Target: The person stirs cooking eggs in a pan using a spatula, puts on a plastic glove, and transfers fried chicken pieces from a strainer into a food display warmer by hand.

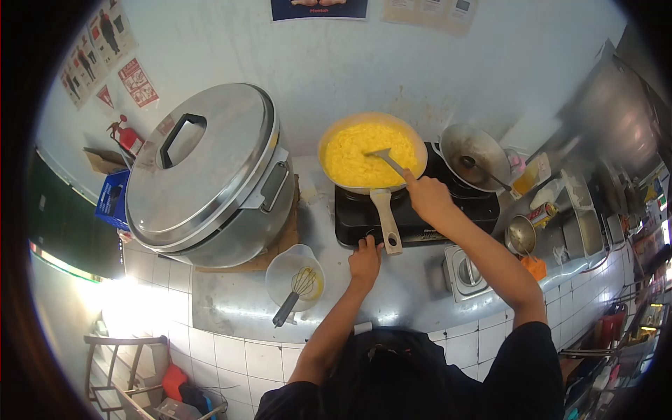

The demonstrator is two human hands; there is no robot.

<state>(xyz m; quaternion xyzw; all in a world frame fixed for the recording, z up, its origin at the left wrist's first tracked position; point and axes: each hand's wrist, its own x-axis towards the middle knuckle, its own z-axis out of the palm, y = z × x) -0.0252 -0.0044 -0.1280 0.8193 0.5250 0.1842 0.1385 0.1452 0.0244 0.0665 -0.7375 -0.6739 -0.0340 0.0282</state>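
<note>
Right hand [428,198]: gripping the spatula [391,162], blade in yellow food [351,149]!
Left hand [365,262]: at the stove's [351,215] front, beside the pan handle [386,218].
Whisk [297,290]: leaning in the jug [276,278].

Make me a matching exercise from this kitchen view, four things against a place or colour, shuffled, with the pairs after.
Things:
1. whisk
2. spatula
3. ladle
4. fire extinguisher

Places or colour:
A. red
B. in the grey wok
C. in the translucent bowl
D. held in the right hand

Pairs: 1-C, 2-D, 3-B, 4-A
</note>
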